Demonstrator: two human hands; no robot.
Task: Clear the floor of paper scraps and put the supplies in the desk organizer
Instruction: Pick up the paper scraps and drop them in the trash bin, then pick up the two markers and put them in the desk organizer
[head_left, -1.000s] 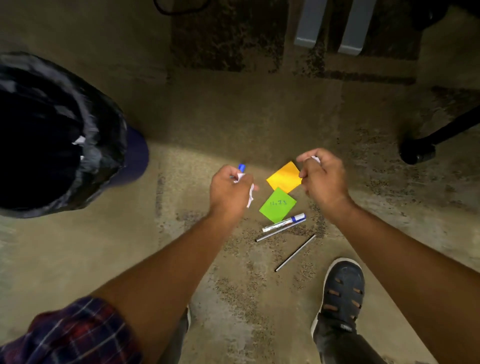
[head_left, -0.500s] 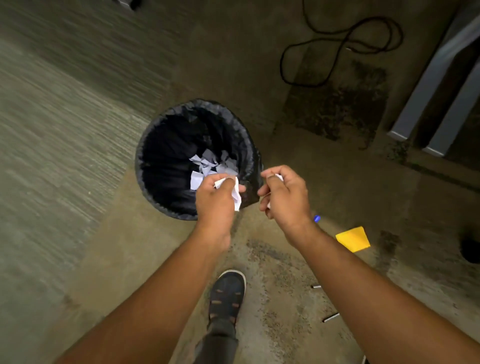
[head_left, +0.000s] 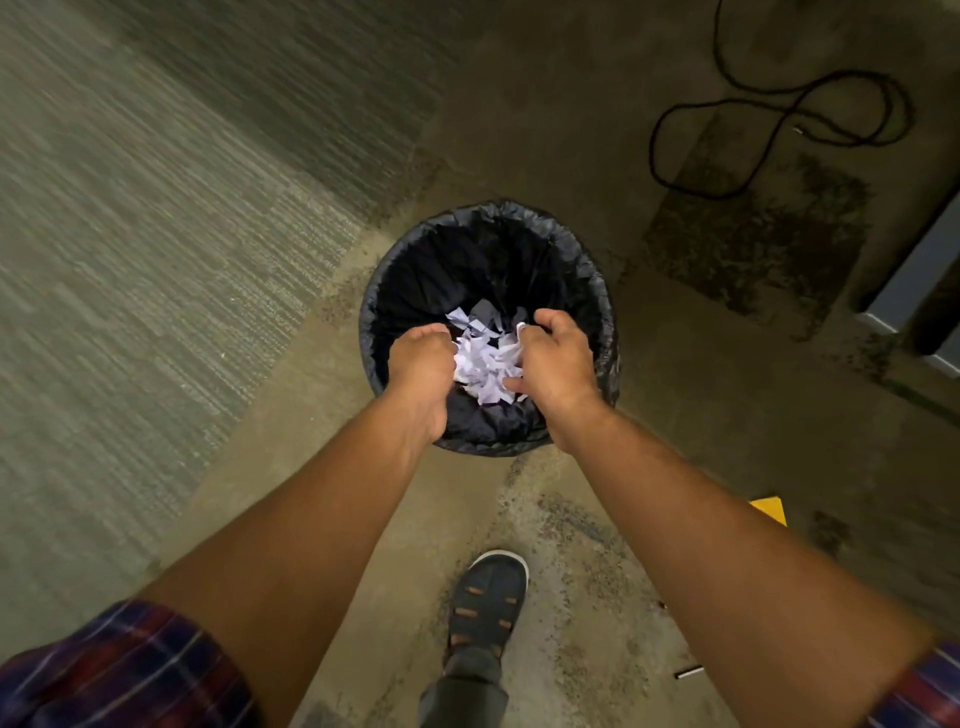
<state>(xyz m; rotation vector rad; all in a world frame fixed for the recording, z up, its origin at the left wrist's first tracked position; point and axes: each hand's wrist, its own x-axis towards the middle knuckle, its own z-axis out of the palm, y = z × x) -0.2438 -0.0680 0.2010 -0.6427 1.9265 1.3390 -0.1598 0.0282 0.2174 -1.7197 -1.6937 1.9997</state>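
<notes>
both hands (head_left: 488, 364) curled over the bin (head_left: 374, 312), right pinching scraps (head_left: 521, 328), left unclear; a careless release scatters them onto the floor (head_left: 311, 457)

1. This looks like an office or similar workroom, seen from above at floor level.
2. Ribbed grey carpet tile (head_left: 156, 218) fills the upper left of the frame, meeting mottled, worn-looking flooring (head_left: 571, 519) through the centre and right.
3. A small round waste bin (head_left: 605, 312) with a black liner stands in the centre, with torn white paper scraps (head_left: 483, 358) inside.
4. A loose black cable (head_left: 779, 130) coils at the upper right.
5. Grey metal furniture legs (head_left: 914, 280) show at the right edge.
</notes>
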